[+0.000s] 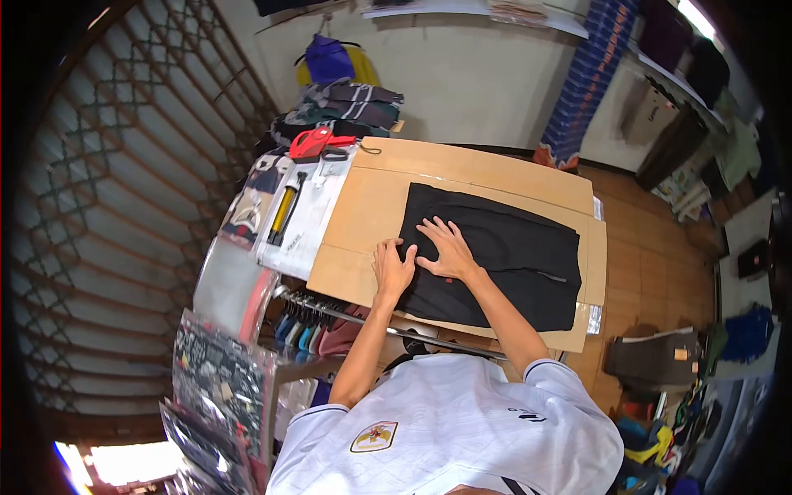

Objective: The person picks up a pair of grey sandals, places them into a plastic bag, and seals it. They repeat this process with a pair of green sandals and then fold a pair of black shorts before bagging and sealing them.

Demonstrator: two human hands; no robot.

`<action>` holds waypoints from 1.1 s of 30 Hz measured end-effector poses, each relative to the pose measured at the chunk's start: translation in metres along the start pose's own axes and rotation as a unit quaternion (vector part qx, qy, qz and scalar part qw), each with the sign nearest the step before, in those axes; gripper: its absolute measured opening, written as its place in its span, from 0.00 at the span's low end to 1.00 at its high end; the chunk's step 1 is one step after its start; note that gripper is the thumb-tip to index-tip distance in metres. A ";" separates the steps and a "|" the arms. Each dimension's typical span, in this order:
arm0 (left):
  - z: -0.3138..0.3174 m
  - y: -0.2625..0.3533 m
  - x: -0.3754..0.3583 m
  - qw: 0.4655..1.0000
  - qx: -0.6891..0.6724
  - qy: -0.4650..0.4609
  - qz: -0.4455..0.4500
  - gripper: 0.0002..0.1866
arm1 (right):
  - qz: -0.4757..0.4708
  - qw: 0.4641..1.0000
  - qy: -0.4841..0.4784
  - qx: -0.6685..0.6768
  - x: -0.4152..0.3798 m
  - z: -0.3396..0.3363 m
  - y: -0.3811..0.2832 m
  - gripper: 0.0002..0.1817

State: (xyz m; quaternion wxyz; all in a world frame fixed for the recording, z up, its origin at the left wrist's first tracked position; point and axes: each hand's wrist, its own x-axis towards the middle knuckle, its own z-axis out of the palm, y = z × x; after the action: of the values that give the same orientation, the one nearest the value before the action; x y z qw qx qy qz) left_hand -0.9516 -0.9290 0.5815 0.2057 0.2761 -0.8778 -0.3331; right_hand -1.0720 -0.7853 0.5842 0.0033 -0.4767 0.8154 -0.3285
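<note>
- Cluttered shop-like room, seen from above: a metal lattice grille fills the far left, and a tan cardboard-covered worktop sits in the middle with a wooden floor to its right.
- At the near left, clear plastic packets of patterned cloth stand stacked in a leaning row; what each packet holds beyond printed fabric is too small to tell.
- Left of the worktop lies a flat white plastic-wrapped package with a yellow-and-black tube-shaped tool on it; at its far end is a red-handled tool, with a heap of folded dark striped garments beyond.
- Under the near edge of the worktop, a rail of hangers carries coloured clothes.
- Left hand rests at the left edge of the black garment, fingers together and flat, thumb on the cloth, gripping nothing.
- Right hand lies palm down on the garment just beside the left, fingers spread wide, pressing the cloth and holding nothing.
- That black garment is spread flat across the middle of the worktop, mostly smooth; it looks laid out and being pressed down at its left end, with no fold yet made there, as far as I can judge.
- Far right, dark bags and clothes crowd the floor and wall shelves.
</note>
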 end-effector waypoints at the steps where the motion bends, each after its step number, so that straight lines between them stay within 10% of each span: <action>1: 0.001 0.000 0.007 1.000 0.016 -0.008 0.012 0.22 | 0.011 0.999 0.016 0.029 0.001 -0.003 -0.003 0.41; 11: 0.009 -0.024 0.046 0.996 -0.054 -0.045 0.048 0.13 | 0.282 0.888 0.359 -0.051 -0.113 -0.079 0.001 0.22; 27: -0.015 -0.032 0.082 0.998 0.046 0.040 -0.016 0.14 | 0.367 0.874 0.232 -0.218 -0.108 -0.091 0.032 0.19; 30: -0.019 -0.007 0.083 0.987 0.048 0.098 0.122 0.17 | 0.339 0.882 0.234 -0.228 -0.098 -0.094 0.051 0.16; 33: -0.011 0.014 0.095 0.968 -0.018 -0.037 0.247 0.17 | 0.284 0.900 0.224 -0.245 -0.089 -0.097 0.082 0.15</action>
State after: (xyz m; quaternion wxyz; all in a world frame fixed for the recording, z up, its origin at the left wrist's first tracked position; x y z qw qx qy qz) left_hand -1.0229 -0.9847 0.6162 0.2539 0.0344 -0.9196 -0.2977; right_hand -1.1176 -0.6370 0.5889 -0.2028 -0.1251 0.9500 -0.2018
